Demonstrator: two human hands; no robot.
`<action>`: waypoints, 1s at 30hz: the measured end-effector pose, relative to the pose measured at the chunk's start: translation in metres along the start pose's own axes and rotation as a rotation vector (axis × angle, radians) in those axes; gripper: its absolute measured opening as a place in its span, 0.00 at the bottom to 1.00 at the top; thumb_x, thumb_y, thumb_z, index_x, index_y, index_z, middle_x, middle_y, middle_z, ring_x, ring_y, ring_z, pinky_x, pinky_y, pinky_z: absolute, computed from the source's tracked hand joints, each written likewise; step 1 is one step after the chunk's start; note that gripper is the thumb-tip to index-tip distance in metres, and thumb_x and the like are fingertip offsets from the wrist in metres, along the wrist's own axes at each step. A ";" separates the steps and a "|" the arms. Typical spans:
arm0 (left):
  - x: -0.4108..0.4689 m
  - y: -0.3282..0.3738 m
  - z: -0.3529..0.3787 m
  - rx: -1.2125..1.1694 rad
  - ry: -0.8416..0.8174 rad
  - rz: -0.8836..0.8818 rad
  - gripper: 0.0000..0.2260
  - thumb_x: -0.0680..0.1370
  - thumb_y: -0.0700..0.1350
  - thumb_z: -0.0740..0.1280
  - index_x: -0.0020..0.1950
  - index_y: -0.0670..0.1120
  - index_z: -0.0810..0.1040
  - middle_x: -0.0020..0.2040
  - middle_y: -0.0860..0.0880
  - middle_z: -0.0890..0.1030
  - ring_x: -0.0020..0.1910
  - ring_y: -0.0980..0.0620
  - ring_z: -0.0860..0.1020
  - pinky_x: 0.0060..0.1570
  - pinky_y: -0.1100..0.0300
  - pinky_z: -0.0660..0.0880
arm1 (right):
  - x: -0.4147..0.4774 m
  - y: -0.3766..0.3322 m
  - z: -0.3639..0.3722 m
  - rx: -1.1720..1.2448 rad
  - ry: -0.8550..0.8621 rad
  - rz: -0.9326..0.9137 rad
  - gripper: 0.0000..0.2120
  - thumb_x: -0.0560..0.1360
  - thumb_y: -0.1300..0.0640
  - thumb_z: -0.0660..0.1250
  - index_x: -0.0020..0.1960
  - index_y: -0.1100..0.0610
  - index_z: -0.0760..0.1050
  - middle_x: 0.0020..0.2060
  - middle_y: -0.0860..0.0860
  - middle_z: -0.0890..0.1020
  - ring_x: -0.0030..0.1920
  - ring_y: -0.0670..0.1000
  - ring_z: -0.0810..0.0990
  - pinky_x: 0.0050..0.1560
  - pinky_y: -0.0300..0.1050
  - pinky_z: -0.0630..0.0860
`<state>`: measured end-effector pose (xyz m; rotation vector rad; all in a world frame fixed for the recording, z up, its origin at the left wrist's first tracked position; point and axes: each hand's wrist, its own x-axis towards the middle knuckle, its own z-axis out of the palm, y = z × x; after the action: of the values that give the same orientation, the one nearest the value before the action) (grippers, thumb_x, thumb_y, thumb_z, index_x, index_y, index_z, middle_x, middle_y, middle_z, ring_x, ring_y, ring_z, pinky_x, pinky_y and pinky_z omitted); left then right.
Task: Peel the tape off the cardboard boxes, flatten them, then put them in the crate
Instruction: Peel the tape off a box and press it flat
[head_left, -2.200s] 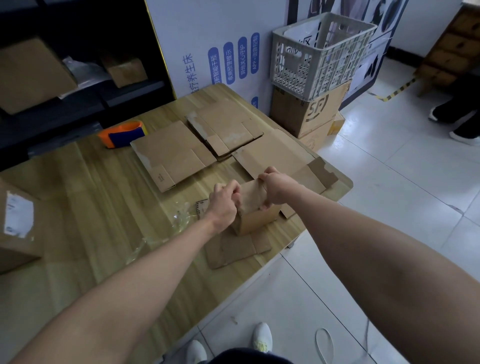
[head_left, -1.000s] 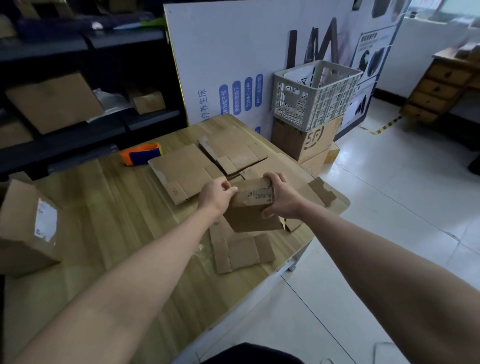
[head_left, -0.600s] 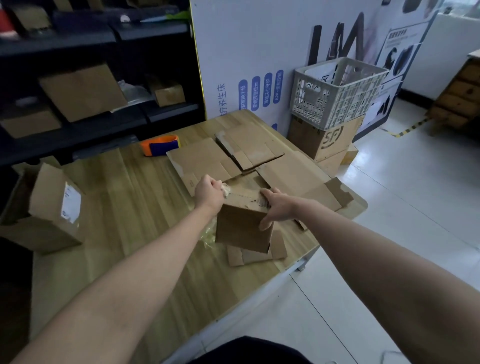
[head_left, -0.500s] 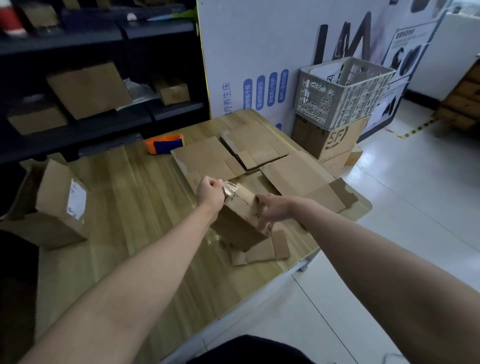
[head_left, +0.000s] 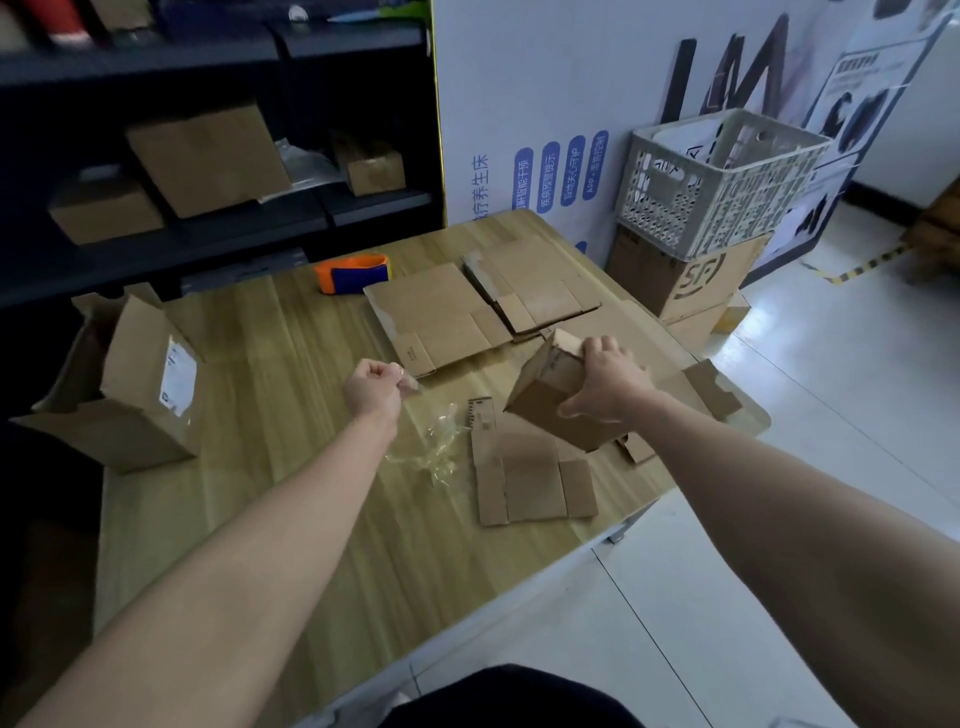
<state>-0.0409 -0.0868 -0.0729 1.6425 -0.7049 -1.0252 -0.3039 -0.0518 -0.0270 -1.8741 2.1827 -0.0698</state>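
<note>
**Small box held over the surface, tape pinched in the other hand**

We see the right hand (head_left: 608, 387) gripping a small cardboard box (head_left: 540, 400) from above, fingers curled over its top edge and thumb against its near side. The box is tilted and held just above the right part of the wooden surface (head_left: 291, 467). The left hand (head_left: 374, 387) is well apart from it to the left, fingers curled and pinching what looks like a strip of clear tape (head_left: 410, 383) at the fingertips.

Between the two forearms, a crumpled heap of clear tape (head_left: 436, 449) lies on the surface, just beside a flattened carton (head_left: 530, 478) near the front edge. Two more flattened boxes lie farther back, one (head_left: 436, 322) in the middle and one (head_left: 535, 291) to its right, with a larger flat sheet of cardboard (head_left: 654, 338) partly hidden behind the right hand.

An orange and blue tape dispenser (head_left: 353, 270) sits at the far edge. An open carton with a white label (head_left: 135, 384) stands at the left.

The white plastic crate (head_left: 727, 176) is off the surface to the far right, resting on a printed carton (head_left: 685, 280) on the floor. Dark shelving (head_left: 363, 208) behind holds more boxes.
</note>
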 end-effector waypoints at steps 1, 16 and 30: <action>0.003 -0.005 -0.003 0.136 -0.007 0.048 0.08 0.77 0.36 0.65 0.38 0.41 0.72 0.44 0.44 0.76 0.28 0.59 0.75 0.36 0.65 0.74 | 0.000 0.002 0.000 -0.013 0.022 0.027 0.42 0.60 0.43 0.77 0.67 0.54 0.62 0.59 0.53 0.69 0.59 0.56 0.68 0.60 0.60 0.69; -0.016 -0.092 0.020 0.829 -0.514 0.172 0.10 0.74 0.34 0.64 0.42 0.49 0.69 0.39 0.47 0.75 0.42 0.45 0.78 0.38 0.56 0.73 | 0.014 -0.007 0.011 0.084 0.001 -0.017 0.44 0.60 0.39 0.76 0.67 0.54 0.61 0.59 0.52 0.69 0.59 0.55 0.68 0.59 0.55 0.71; 0.010 -0.068 0.001 0.918 -0.635 0.099 0.20 0.78 0.36 0.60 0.71 0.43 0.65 0.69 0.42 0.70 0.62 0.44 0.73 0.52 0.59 0.70 | 0.028 -0.062 0.009 0.166 0.067 -0.094 0.44 0.59 0.38 0.76 0.67 0.56 0.61 0.60 0.53 0.69 0.61 0.56 0.67 0.61 0.57 0.70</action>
<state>-0.0394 -0.0749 -0.1408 1.9877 -1.8697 -1.2499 -0.2454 -0.0885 -0.0280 -1.9039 2.0599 -0.3259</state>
